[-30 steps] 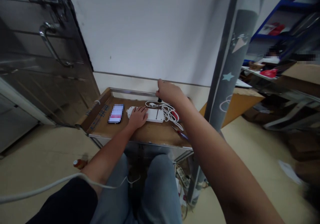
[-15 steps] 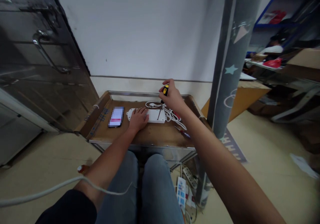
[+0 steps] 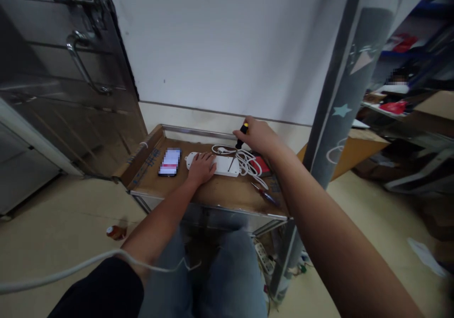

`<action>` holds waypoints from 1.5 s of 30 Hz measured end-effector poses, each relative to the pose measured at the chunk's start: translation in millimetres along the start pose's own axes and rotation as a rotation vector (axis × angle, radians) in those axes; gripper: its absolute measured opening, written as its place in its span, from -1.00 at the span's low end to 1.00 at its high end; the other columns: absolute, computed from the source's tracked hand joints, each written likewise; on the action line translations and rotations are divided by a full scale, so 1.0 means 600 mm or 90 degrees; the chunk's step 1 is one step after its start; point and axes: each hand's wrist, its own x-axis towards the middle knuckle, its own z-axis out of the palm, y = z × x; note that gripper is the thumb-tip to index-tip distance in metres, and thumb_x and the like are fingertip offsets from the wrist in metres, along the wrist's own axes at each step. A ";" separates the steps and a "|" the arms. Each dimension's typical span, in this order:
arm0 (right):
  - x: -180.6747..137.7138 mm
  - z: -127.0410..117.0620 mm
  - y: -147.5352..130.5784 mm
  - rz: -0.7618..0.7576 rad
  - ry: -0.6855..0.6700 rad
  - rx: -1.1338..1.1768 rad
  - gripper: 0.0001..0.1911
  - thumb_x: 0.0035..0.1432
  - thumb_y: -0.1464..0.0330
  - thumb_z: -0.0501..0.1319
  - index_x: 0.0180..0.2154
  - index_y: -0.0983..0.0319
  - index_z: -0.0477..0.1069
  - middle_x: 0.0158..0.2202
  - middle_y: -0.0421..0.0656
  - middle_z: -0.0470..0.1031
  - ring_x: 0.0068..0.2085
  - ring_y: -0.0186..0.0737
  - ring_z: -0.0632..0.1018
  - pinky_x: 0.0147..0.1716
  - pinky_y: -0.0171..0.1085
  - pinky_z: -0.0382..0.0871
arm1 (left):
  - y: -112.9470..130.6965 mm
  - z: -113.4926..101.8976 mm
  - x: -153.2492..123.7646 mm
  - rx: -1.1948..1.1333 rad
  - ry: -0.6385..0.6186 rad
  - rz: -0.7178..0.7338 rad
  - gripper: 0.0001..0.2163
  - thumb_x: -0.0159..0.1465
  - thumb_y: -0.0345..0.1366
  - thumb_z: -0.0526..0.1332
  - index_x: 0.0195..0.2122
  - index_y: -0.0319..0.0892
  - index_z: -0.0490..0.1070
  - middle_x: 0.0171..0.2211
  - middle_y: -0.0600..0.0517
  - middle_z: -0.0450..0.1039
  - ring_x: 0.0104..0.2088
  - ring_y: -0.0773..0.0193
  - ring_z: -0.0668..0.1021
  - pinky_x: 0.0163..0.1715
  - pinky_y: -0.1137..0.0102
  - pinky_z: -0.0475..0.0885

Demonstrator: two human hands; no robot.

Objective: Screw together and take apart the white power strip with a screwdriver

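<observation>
Plainly, right hand (image 3: 260,137): fingers wrapped around the black-and-yellow handle of a screwdriver (image 3: 240,143), its shaft slanting down to the left.
Screwdriver tip: at the upper face of the white power strip (image 3: 225,164), toward its right end; whether it sits in a screw, I cannot tell.
Left hand (image 3: 202,169): palm-down over the strip's left half, fingers slightly parted.
Power strip: directly under the left fingers, below and left of the right ones, flat on the tabletop (image 3: 220,190).
Cord (image 3: 244,154): looped loosely at the strip's right end, partly over a red thing (image 3: 262,165).
Second screwdriver (image 3: 266,195): near right, apart from the strip.
Phone (image 3: 170,162): left of the strip, screen lit.
</observation>
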 end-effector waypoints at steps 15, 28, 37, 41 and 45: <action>-0.019 0.013 -0.024 -0.108 0.000 0.186 -0.55 0.26 0.31 0.20 0.16 0.22 0.32 -0.23 -0.12 0.50 -0.24 -0.30 0.43 -0.06 -0.23 0.31 | -0.007 0.009 0.001 0.005 -0.004 0.009 -0.58 0.48 -0.17 0.01 0.29 -0.13 0.37 0.33 -0.07 0.40 0.34 0.03 0.38 0.40 0.04 0.17; -0.007 0.082 -0.016 0.008 0.138 0.422 -0.59 0.28 0.04 0.15 -0.07 0.22 0.25 -0.40 -0.21 0.36 -0.41 -0.39 0.38 -0.35 -0.34 0.32 | -0.005 0.009 0.001 0.006 -0.001 0.006 -0.58 0.47 -0.17 0.03 0.28 -0.13 0.39 0.32 -0.08 0.41 0.34 0.02 0.39 0.39 0.04 0.17; -0.009 0.092 -0.023 0.025 0.311 0.334 -0.59 0.30 0.05 0.18 -0.11 0.25 0.22 -0.15 -0.05 0.40 -0.15 -0.27 0.44 -0.05 -0.19 0.44 | -0.002 0.003 0.001 0.000 -0.008 0.004 -0.58 0.47 -0.19 0.02 0.27 -0.15 0.39 0.32 -0.10 0.41 0.34 0.02 0.39 0.39 0.03 0.17; -0.032 0.094 -0.017 0.051 0.371 0.243 -0.48 0.22 0.00 0.27 -0.10 0.27 0.21 -0.10 0.00 0.35 -0.07 -0.18 0.40 0.08 -0.09 0.39 | -0.002 0.003 0.001 -0.001 -0.011 0.003 -0.58 0.47 -0.19 0.01 0.28 -0.15 0.39 0.33 -0.09 0.40 0.34 0.02 0.39 0.39 0.03 0.17; -0.051 0.113 0.006 0.070 0.326 0.195 -0.51 0.26 -0.01 0.23 -0.11 0.28 0.27 -0.18 -0.01 0.38 -0.12 -0.15 0.42 0.04 -0.08 0.38 | -0.002 0.002 0.003 0.005 -0.020 0.003 -0.58 0.47 -0.19 0.01 0.28 -0.16 0.38 0.33 -0.10 0.40 0.33 0.00 0.40 0.38 0.03 0.19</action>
